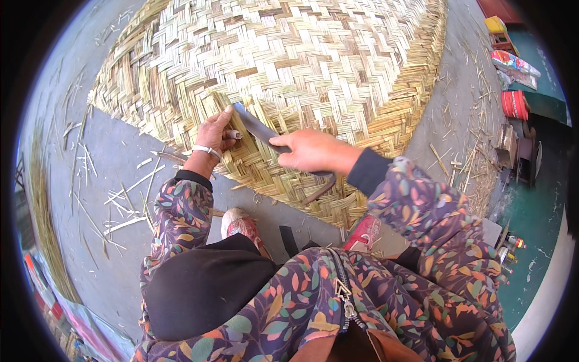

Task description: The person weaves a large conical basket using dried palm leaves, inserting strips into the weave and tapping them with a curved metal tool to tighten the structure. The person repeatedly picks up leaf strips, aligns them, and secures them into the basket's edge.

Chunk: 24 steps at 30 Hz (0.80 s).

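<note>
A large mat of woven straw strips [338,84] lies on the floor in front of me, its near edge by my feet. My right hand [313,151] is closed round a curved dark-bladed knife [256,128]; the blade points up and left over the mat, and a curved brown end shows below the hand. At the mat's near left edge, my left hand [212,136] has its fingers bent round pale straw strips, close to the blade tip. Its palm side and part of its grip are hidden. A light bracelet [207,151] circles the left wrist.
Loose straw pieces [126,202] litter the grey floor on the left, with a long bundle of stalks [45,223] beyond. At right stand a red round container [514,105], a wrapped package [514,62] and a yellow object [495,25]. My pink shoes [242,228] are beside the mat.
</note>
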Motion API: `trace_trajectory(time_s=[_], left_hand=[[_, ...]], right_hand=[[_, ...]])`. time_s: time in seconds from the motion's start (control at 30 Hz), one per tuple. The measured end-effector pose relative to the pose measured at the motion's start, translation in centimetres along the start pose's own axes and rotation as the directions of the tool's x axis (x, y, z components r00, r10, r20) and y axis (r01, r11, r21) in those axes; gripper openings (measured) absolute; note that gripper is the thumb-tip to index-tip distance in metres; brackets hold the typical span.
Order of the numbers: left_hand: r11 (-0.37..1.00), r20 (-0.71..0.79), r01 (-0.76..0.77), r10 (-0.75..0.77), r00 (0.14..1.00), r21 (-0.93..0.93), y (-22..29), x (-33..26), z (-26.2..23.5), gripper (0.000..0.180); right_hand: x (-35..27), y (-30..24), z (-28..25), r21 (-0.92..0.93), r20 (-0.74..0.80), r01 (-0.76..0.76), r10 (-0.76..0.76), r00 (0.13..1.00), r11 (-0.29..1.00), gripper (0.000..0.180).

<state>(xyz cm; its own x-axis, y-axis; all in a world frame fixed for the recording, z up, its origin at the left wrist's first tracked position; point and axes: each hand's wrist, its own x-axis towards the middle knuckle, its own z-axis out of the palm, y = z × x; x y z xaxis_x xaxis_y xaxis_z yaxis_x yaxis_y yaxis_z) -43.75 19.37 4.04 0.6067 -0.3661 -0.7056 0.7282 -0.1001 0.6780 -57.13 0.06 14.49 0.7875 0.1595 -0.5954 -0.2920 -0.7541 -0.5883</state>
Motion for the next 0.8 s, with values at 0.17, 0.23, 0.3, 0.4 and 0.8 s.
trace_trajectory(time_s=[0.17, 0.23, 0.3, 0.4, 0.8], left_hand=[[0.994, 0.058, 0.002, -0.009, 0.998, 0.112, 0.0, 1.3, -1.1, 0.030], [0.997, 0.080, -0.013, 0.007, 0.997, 0.073, -0.2, 2.0, -1.2, 0.031], [1.000, 0.051, 0.014, -0.014, 0.999, -0.013, -0.1, 2.4, -0.7, 0.027], [0.993, 0.021, 0.072, -0.071, 0.997, -0.093, 0.8, 1.3, 0.5, 0.024], [0.936, -0.048, 0.352, -0.351, 0.935, 0.005, 3.0, -1.8, 1.7, 0.025]], right_hand=[[0.2, -0.6, 3.2, -0.040, -0.146, -0.064, 0.057, 0.988, 0.997, 0.051], [0.8, -0.6, 3.9, -0.060, -0.189, -0.075, 0.062, 0.980, 0.995, 0.050], [1.3, -0.7, 4.1, -0.095, -0.198, -0.088, 0.068, 0.978, 0.992, 0.049], [1.5, -0.7, 4.3, -0.120, -0.197, -0.100, 0.075, 0.977, 0.988, 0.053], [1.3, -0.4, 4.6, -0.075, -0.266, -0.060, 0.038, 0.963, 0.995, 0.041]])
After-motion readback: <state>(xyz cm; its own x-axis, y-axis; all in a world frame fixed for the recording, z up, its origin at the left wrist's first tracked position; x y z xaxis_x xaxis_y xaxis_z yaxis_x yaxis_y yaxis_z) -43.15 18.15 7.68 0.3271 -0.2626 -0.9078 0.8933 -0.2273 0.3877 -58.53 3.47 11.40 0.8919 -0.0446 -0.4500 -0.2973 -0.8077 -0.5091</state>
